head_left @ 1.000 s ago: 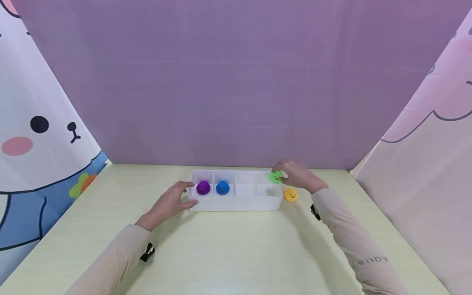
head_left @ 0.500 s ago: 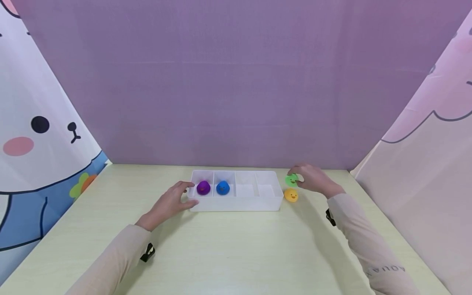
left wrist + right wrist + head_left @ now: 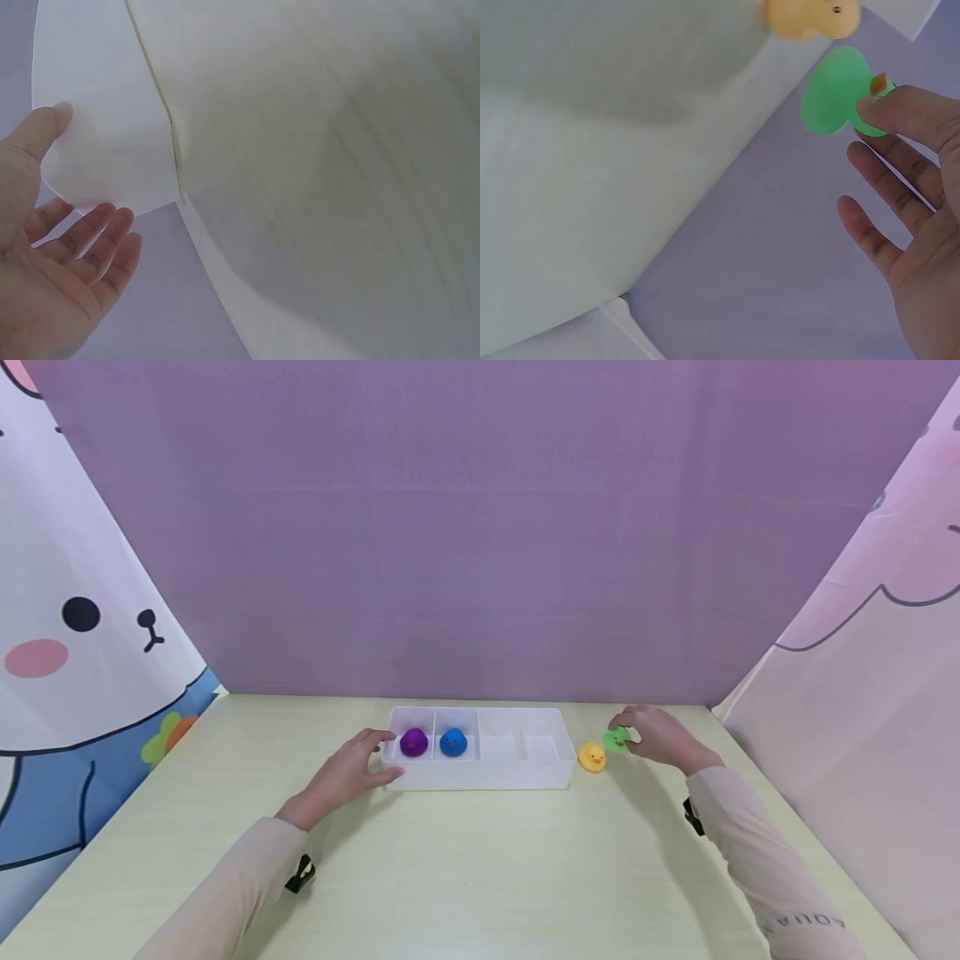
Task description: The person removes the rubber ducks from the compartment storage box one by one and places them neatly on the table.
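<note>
A green rubber duck is pinched between thumb and fingers of my right hand, to the right of a white divided box. In the right wrist view the duck hangs at the fingertips, its orange beak by the thumb. My left hand holds the box's left end; in the left wrist view the thumb presses the white wall and the fingers curve round its edge. Inside the box, a purple duck sits in the leftmost compartment and a blue duck in the one beside it.
A yellow duck stands on the pale wooden table, close to the box's right end. The two right-hand compartments hold nothing. A purple cloth rises behind the table, with printed cloths at both sides.
My right hand has carried the green duck out from over the rightmost compartment, to the right and past the yellow duck. The left hand and the box stay where they were.
</note>
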